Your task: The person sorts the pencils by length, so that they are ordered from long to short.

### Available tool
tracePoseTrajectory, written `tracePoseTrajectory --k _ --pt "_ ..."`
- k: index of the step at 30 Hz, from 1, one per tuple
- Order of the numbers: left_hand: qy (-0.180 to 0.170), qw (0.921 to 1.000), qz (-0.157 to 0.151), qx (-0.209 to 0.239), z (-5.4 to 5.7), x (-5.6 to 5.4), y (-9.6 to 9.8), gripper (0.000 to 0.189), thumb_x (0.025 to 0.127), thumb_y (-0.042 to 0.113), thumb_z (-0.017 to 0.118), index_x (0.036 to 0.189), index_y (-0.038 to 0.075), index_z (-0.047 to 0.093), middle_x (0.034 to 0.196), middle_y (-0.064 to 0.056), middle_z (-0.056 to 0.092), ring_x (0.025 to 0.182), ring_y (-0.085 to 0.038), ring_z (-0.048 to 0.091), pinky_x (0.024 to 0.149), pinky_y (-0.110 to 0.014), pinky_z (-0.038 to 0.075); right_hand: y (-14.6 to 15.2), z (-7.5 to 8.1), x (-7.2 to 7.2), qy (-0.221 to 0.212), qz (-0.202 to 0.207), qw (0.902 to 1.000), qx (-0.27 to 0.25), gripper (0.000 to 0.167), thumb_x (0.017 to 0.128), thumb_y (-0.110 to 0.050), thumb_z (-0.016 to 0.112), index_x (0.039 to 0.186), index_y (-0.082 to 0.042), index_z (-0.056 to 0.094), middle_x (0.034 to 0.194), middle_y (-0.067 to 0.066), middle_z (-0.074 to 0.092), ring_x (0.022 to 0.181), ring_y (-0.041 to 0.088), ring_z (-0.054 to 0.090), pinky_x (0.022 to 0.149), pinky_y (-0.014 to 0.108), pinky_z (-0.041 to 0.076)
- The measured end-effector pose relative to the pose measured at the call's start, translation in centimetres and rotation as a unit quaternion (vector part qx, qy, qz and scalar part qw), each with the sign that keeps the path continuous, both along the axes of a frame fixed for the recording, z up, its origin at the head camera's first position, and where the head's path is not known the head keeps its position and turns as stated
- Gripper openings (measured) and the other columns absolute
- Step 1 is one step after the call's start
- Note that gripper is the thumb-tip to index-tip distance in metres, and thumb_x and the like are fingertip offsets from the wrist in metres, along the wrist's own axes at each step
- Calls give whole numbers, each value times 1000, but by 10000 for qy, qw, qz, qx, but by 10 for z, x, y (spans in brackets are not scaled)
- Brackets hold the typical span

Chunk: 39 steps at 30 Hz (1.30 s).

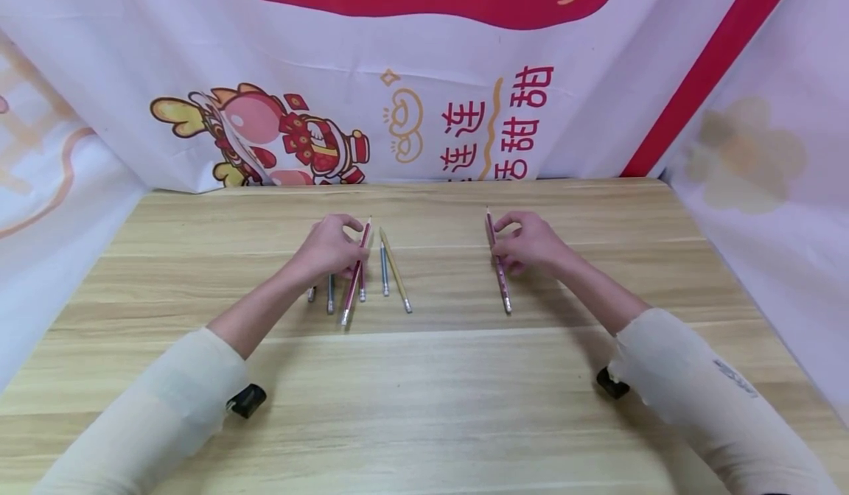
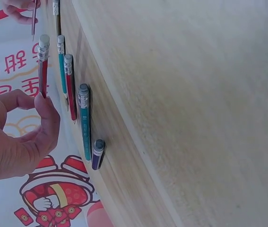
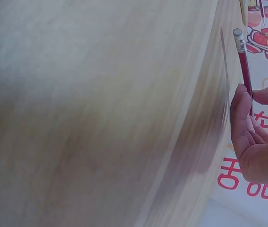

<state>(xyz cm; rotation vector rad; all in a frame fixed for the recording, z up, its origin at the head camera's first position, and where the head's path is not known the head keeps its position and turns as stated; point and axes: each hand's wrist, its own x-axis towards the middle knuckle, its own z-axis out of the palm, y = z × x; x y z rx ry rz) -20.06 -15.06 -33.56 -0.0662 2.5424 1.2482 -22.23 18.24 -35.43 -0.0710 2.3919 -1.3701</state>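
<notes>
My left hand (image 1: 329, 246) pinches a red pencil (image 1: 351, 300) between thumb and finger, its eraser end pointing toward me. In the left wrist view that pencil stands out above the others. My right hand (image 1: 530, 243) pinches another red pencil (image 1: 502, 281), eraser end nearest me; its shadow falls on the wood in the right wrist view. Below and beside the left hand lie several pencils: a dark purple one (image 2: 97, 160), a teal one (image 2: 85, 127), a red one (image 2: 71, 97), a shorter-looking blue-green one (image 1: 385, 270) and a yellow one (image 1: 398, 274).
The wooden table (image 1: 424, 392) reaches back to a white cloth (image 1: 298, 46) with red lettering and a cartoon figure. Cloth also hangs at both sides. A small black piece (image 1: 248, 401) shows by the left sleeve, another (image 1: 612, 383) by the right sleeve.
</notes>
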Motion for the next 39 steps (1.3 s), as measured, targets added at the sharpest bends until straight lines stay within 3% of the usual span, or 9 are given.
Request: tracePoseTrajectory --k 12,22,39 --pt "-146 9997 -35 205 2 -2 4 48 94 0 67 140 -2 53 106 -24 70 63 -16 66 62 -34 67 10 0 0 -30 -74 10000 -34 43 92 0 67 132 5 51 95 23 74 67 19 68 63 33 65" --pt "-94 9995 -65 311 1 -1 10 42 96 2 67 136 -2 56 104 -25 70 60 -13 61 53 -23 60 18 2 1 -117 -123 9998 -80 41 96 0 64 134 6 50 95 23 72 67 19 69 66 35 66" --pt "-169 9972 -135 716 -2 -2 20 44 94 -6 61 137 -5 55 97 -22 66 59 -12 57 51 -23 59 29 1 4 -129 -166 9995 -225 42 98 1 60 137 6 46 92 21 69 68 19 67 66 35 67"
